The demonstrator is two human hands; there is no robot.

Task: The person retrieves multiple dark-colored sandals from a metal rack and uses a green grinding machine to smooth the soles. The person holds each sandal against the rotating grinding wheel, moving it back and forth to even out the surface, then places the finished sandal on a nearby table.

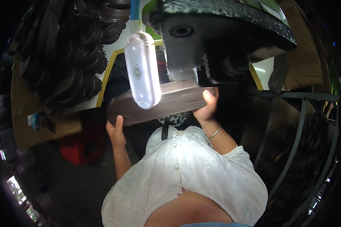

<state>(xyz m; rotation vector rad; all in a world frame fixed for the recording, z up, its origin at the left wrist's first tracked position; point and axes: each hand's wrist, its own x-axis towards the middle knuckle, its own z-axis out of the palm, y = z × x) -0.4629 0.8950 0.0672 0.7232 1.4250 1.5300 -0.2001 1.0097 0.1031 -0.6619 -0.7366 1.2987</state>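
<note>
Head view: gripping brown shoe sole [182,98] by both ends between left hand [116,132] and right hand [206,109], partly behind white lamp [142,72], near black machine head [201,43]; cannot tell if touching. Best to support both ends evenly, tilting slowly toward lamp.

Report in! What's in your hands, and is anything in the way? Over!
Left hand and right hand: gripping opposite ends. Long brown piece: between them. White lamp: blocking part of the view.

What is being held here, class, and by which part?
A long brown piece, by its two ends: left hand at the left end, right hand at the right.
</note>
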